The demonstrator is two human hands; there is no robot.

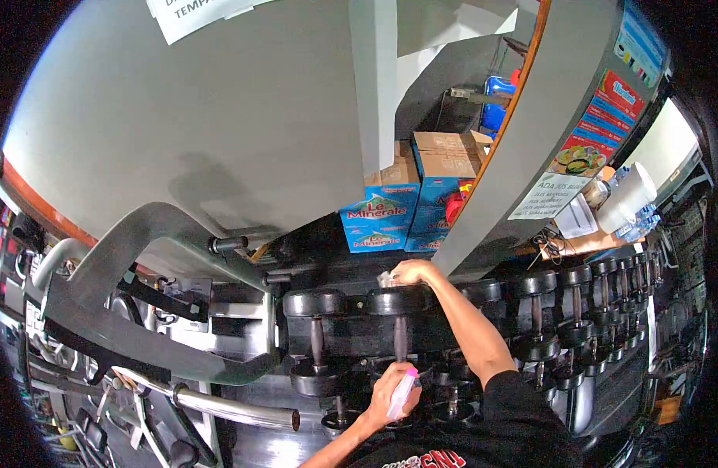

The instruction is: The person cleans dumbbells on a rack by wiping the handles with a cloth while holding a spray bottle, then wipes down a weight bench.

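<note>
A pale bottle with a pink top (403, 391) is grasped in the left hand (385, 392), with its fingers wrapped around it, over the near end of a black dumbbell (400, 299). A whitish cloth (385, 279) is held in the right hand (412, 272) at the far end of the same dumbbell; whether the head is touched by the cloth cannot be told. The dumbbell's handle is left bare between the 2 hands. Just to the left, a 2nd dumbbell (314, 303) is seen, and to the right more dumbbells (535, 285) are lined up. Farther away, blue cartons (380, 212) are stacked, and at left a grey machine frame (109, 261) is placed.
</note>
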